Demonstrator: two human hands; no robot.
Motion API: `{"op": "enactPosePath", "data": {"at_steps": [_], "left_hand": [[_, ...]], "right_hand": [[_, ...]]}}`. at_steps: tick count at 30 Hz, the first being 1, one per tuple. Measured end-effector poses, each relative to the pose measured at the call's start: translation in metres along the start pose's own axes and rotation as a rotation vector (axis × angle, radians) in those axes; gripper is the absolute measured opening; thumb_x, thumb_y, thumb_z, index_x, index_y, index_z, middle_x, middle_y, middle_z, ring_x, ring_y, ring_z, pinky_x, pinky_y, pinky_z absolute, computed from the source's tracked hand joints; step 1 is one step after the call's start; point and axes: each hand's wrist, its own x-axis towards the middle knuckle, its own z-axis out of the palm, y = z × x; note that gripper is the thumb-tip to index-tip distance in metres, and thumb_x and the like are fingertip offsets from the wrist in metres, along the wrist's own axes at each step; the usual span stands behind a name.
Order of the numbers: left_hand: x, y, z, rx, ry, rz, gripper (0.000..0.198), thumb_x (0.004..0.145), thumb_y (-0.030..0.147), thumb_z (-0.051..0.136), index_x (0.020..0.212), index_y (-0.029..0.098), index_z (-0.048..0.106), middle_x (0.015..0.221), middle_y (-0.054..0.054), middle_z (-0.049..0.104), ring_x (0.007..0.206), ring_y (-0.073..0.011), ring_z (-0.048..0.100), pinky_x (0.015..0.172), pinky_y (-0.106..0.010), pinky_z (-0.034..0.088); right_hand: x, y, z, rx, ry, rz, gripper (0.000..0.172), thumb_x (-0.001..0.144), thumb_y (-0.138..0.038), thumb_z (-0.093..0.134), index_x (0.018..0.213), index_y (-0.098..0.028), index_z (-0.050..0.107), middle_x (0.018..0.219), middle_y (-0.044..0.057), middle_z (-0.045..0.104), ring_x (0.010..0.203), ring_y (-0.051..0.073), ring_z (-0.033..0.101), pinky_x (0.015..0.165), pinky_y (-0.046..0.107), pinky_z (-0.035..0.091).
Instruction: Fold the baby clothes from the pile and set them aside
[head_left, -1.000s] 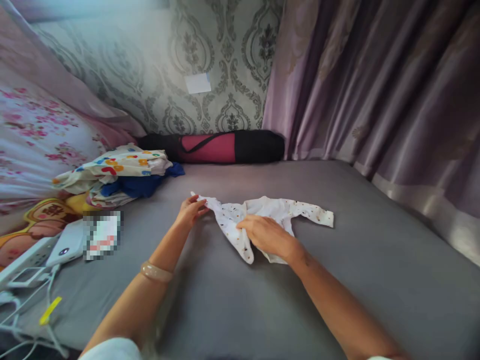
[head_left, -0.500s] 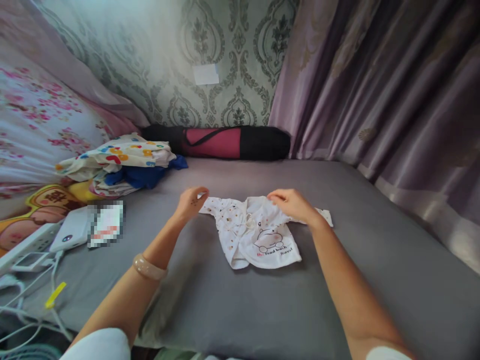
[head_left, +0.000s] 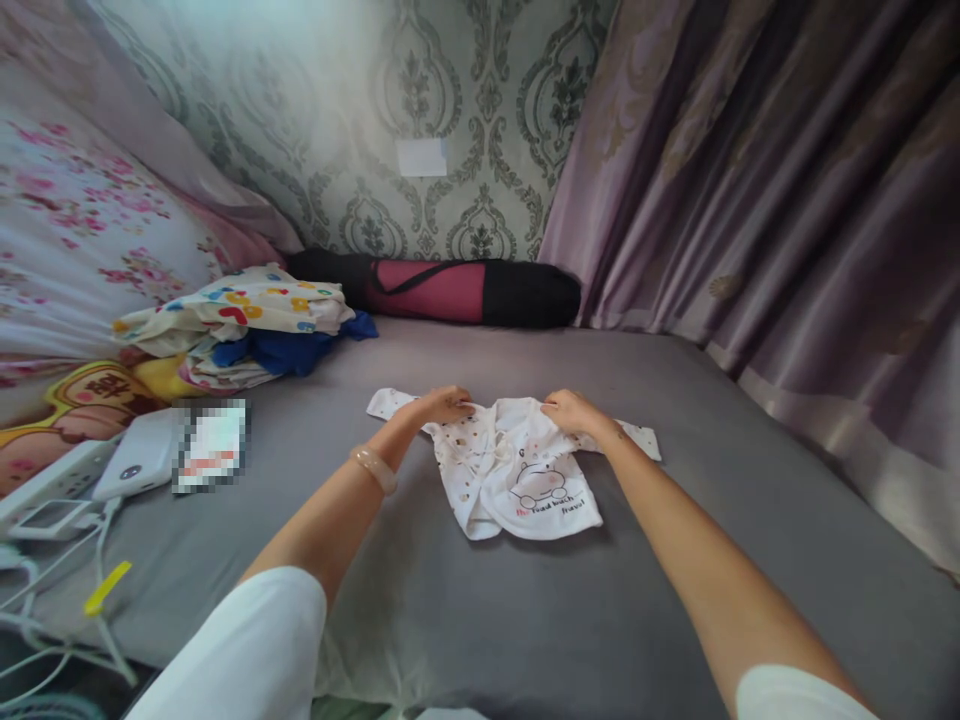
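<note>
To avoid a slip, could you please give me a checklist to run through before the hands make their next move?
1. Small white shirt spread out, printed front up: ok.
2. Left hand pinching it near one shoulder: ok.
3. Right hand pinching it near the other shoulder: ok.
4. Sleeves fully visible: not ok, hands and forearms partly cover them.
5. Clothes pile and power strip apart from the shirt: ok.
6. Shirt's back free of creases: cannot tell, it is hidden.
</note>
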Motion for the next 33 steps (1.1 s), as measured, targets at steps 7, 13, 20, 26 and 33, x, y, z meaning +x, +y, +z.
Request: {"op": "enactPosePath", "data": {"at_steps": [7, 13, 20, 26, 33], "left_hand": [[-0.037, 0.010, -0.023, -0.071, 0.117, 0.104, 0.028, 0.082, 0.034, 0.049, 0.086, 0.014, 0.068, 0.086, -0.007, 0.065, 0.078, -0.0171, 0.059, 0.070, -0.023, 0.044], [-0.078, 0.015, -0.022, -0.188, 0.123, 0.126, 0.023, 0.080, 0.032, 0.053, 0.091, 0.017, 0.066, 0.087, -0.003, 0.063, 0.077, -0.0148, 0.057, 0.071, -0.023, 0.043], [-0.100, 0.020, 0.000, -0.327, 0.001, 0.141, 0.031, 0.075, 0.045, 0.066, 0.090, 0.018, 0.066, 0.088, -0.004, 0.060, 0.077, -0.0154, 0.055, 0.069, -0.025, 0.043], [-0.104, 0.022, 0.003, -0.405, 0.050, 0.176, 0.033, 0.076, 0.045, 0.067, 0.096, 0.019, 0.065, 0.089, -0.003, 0.058, 0.081, -0.0157, 0.055, 0.072, -0.025, 0.045], [-0.099, 0.021, -0.002, -0.352, 0.211, 0.189, 0.025, 0.080, 0.042, 0.065, 0.082, 0.017, 0.069, 0.079, -0.004, 0.061, 0.076, -0.0148, 0.054, 0.069, -0.025, 0.043]], "right_hand": [[-0.030, -0.008, -0.025, 0.189, -0.007, -0.118, 0.022, 0.080, -0.028, 0.054, 0.089, -0.014, 0.068, 0.082, 0.004, 0.068, 0.076, 0.017, 0.059, 0.068, 0.024, 0.043], [-0.082, -0.012, -0.020, 0.366, -0.007, -0.167, 0.015, 0.077, -0.033, 0.059, 0.081, -0.019, 0.060, 0.071, -0.002, 0.056, 0.065, 0.013, 0.047, 0.059, 0.024, 0.036], [-0.114, -0.013, -0.004, 0.447, -0.095, -0.129, 0.022, 0.075, -0.037, 0.067, 0.088, -0.020, 0.064, 0.073, -0.003, 0.051, 0.066, 0.012, 0.044, 0.062, 0.024, 0.035], [-0.121, -0.015, -0.004, 0.454, -0.125, -0.168, 0.025, 0.077, -0.038, 0.066, 0.096, -0.022, 0.066, 0.081, 0.000, 0.055, 0.069, 0.013, 0.048, 0.065, 0.026, 0.040], [-0.124, -0.024, -0.020, 0.300, 0.013, -0.210, 0.020, 0.087, -0.037, 0.055, 0.094, -0.024, 0.068, 0.084, 0.001, 0.059, 0.073, 0.014, 0.053, 0.069, 0.027, 0.041]]}}
